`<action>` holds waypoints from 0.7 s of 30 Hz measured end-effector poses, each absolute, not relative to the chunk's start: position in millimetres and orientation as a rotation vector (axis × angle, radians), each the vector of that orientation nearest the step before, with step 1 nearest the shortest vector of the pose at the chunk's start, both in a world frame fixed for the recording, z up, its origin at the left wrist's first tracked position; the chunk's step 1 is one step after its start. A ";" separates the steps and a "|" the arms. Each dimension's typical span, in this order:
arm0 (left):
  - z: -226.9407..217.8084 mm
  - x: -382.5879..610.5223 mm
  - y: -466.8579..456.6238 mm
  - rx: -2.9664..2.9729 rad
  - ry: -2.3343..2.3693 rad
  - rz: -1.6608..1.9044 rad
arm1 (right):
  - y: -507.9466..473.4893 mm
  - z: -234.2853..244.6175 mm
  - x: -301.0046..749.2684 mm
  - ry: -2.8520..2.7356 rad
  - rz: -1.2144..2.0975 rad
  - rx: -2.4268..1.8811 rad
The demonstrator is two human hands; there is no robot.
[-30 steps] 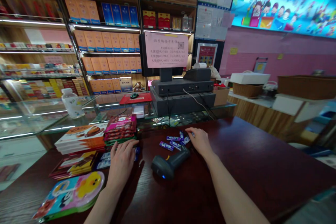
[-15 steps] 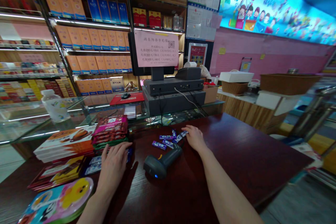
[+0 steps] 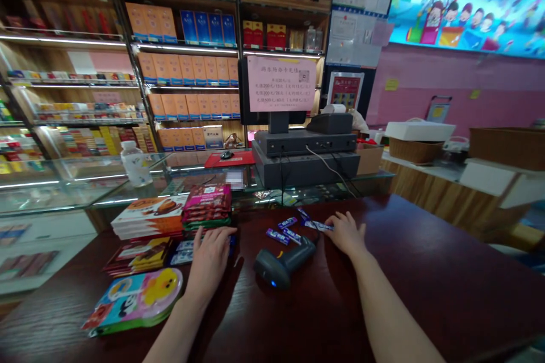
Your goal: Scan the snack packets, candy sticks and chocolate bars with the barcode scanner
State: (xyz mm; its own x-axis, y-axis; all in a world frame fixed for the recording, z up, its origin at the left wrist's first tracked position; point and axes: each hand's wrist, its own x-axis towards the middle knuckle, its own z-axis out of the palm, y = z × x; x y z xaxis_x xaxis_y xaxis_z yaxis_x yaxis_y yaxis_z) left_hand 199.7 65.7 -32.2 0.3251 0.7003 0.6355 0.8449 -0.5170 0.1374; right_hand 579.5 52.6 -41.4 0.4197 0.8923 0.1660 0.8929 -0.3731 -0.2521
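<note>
Purple candy bar [image 3: 319, 226] farther right, against right hand [image 3: 346, 233]

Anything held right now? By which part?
No clear grip. The left hand rests over blue packets; the right hand has its fingertips at the end of a purple candy bar.

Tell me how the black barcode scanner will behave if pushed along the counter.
The barcode scanner lies on the glossy wooden counter, so it would probably slide, not tip. Its angled shape may make it swivel. Its hard plastic body looks unlikely to flex.
</note>
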 end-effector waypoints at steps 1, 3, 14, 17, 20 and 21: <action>-31.1 200.7 64.1 -2.367 -1.417 -0.971 | 51.4 -39.4 580.9 -1.527 -0.015 -2.382; -29.6 202.0 61.9 -2.361 -1.429 -0.982 | 49.1 -34.6 582.5 -1.528 0.012 -2.385; -27.2 203.8 58.9 -2.371 -1.476 -0.999 | 35.9 -15.6 592.6 -1.447 -0.006 -2.334; -26.2 204.5 58.2 -2.384 -1.495 -1.003 | 34.3 -10.0 593.7 -1.385 -0.049 -2.302; -25.5 204.8 58.0 -2.386 -1.504 -1.011 | 37.1 -6.5 586.6 -1.489 -0.050 -2.161; -25.6 204.6 58.1 -2.383 -1.503 -1.014 | 38.6 -6.0 582.7 -1.541 -0.049 -2.111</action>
State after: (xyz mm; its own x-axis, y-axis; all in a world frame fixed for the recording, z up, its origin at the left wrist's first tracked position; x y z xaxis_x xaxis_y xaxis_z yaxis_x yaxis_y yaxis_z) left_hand 204.6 58.1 -25.6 0.2706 0.7451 0.6096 0.8441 -0.4881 0.2218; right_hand 582.7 38.6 -6.0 0.3515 0.8780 0.3250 0.8968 -0.2161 -0.3861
